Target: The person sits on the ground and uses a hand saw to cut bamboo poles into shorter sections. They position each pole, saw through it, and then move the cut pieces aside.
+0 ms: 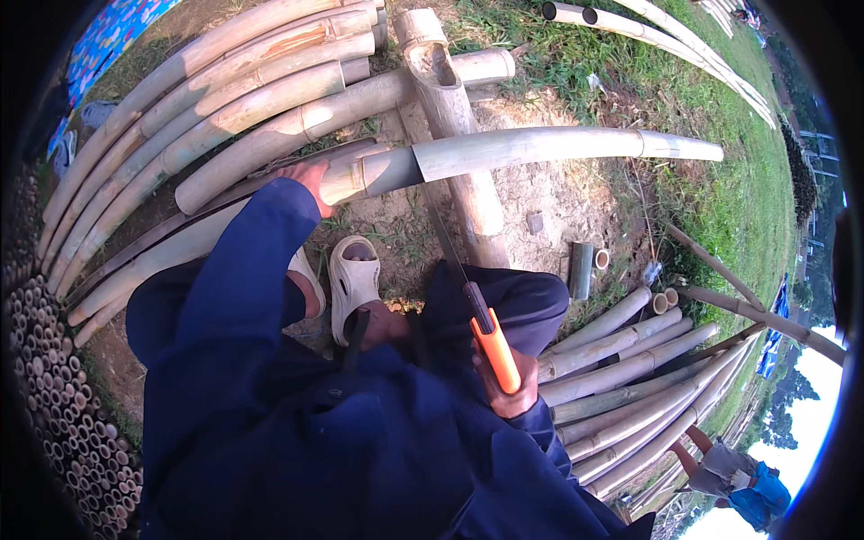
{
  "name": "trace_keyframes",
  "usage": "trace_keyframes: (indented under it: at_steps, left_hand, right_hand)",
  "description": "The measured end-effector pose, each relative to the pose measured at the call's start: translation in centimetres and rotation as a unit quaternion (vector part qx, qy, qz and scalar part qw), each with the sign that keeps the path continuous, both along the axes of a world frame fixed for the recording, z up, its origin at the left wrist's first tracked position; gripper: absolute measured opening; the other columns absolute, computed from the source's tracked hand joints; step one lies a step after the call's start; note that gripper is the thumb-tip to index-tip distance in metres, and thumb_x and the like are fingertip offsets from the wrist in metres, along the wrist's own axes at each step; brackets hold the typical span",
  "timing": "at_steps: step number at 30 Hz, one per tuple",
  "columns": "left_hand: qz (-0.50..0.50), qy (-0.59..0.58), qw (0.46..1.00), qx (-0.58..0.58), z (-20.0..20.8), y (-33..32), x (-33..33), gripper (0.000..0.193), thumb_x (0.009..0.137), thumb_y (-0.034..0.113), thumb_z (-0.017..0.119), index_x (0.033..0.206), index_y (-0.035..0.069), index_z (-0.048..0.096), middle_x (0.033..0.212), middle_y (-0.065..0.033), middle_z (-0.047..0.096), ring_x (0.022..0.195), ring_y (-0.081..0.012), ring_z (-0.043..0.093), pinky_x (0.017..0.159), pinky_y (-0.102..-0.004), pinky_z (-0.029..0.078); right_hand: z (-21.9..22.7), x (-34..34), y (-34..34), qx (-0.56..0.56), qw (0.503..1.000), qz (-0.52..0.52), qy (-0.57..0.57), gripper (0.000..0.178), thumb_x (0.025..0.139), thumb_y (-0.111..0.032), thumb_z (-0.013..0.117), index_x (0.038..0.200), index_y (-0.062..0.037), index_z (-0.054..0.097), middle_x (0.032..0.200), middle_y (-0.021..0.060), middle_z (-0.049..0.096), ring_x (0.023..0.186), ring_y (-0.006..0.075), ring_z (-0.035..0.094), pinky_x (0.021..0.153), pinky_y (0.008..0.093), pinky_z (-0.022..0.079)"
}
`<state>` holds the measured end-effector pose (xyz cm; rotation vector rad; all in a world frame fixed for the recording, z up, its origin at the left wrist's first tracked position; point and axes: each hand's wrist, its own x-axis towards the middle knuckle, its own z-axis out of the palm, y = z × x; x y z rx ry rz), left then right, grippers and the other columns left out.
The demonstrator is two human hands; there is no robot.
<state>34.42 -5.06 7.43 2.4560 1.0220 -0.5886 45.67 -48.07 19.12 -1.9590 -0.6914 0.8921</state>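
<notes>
A long bamboo pole [540, 148] lies crosswise in front of me, over a thicker bamboo post [468, 180] with a hollow notch near its far end. My left hand [310, 184] grips the pole near a node on its left part. In my right hand [511, 394], close to my right knee, is the orange handle of a hand saw [495, 351]. Its thin dark blade slants away to the pole and crosses it just left of the post. How deep the blade sits in the bamboo I cannot tell.
Long bamboo poles [243, 81] are piled at the left, and more poles [639, 360] lie at the right. Many cut bamboo pieces [72, 414] are stacked at lower left. A short green bamboo piece [581, 270] lies on the ground. Another person [738, 477] is at lower right.
</notes>
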Motion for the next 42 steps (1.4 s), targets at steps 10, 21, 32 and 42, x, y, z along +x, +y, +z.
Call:
trace_keyframes:
  at_steps: [10,21,32,42]
  left_hand:
    - [-0.006,-0.012,1.000,-0.008,-0.7,0.8,-1.1,0.087,0.058,0.039,0.091,0.135,0.008,0.063,0.121,-0.0230,0.070,0.116,-0.0392,0.066,0.103,-0.0458,0.051]
    - [-0.009,-0.045,0.997,-0.066,-1.4,2.3,-1.6,0.076,0.057,0.035,0.088,0.126,0.008,0.068,0.112,-0.0212,0.073,0.107,-0.0378,0.070,0.095,-0.0451,0.054]
    - [-0.006,-0.069,0.994,-0.083,-2.8,2.8,-1.2,0.078,0.055,0.030,0.088,0.126,0.004,0.067,0.106,-0.0224,0.074,0.101,-0.0368,0.072,0.090,-0.0433,0.055]
    - [-0.012,-0.100,0.990,-0.097,-6.7,5.0,-1.2,0.093,0.055,0.032,0.090,0.139,0.007,0.059,0.123,-0.0207,0.070,0.115,-0.0343,0.067,0.099,-0.0424,0.052]
  right_hand:
    - [2.6,-1.2,0.9,-0.011,1.000,-0.011,0.000,0.027,0.091,-0.006,0.072,0.115,0.0054,0.069,0.090,0.0148,0.074,0.077,0.0229,0.072,0.074,0.0338,0.056]
    - [-0.1,-0.9,2.7,-0.033,0.999,-0.017,0.040,0.019,0.094,-0.006,0.072,0.108,0.0052,0.068,0.075,0.0089,0.067,0.065,0.0138,0.058,0.064,0.0309,0.050]
    - [-3.0,-0.2,5.3,0.032,0.999,0.005,0.011,0.023,0.095,-0.005,0.072,0.115,0.0058,0.070,0.092,0.0067,0.073,0.081,0.0090,0.063,0.074,0.0257,0.051]
    - [-2.8,1.3,9.4,0.038,0.999,-0.004,-0.010,0.012,0.092,-0.007,0.070,0.090,0.0030,0.065,0.065,0.0150,0.058,0.056,0.0217,0.052,0.058,0.0358,0.047]
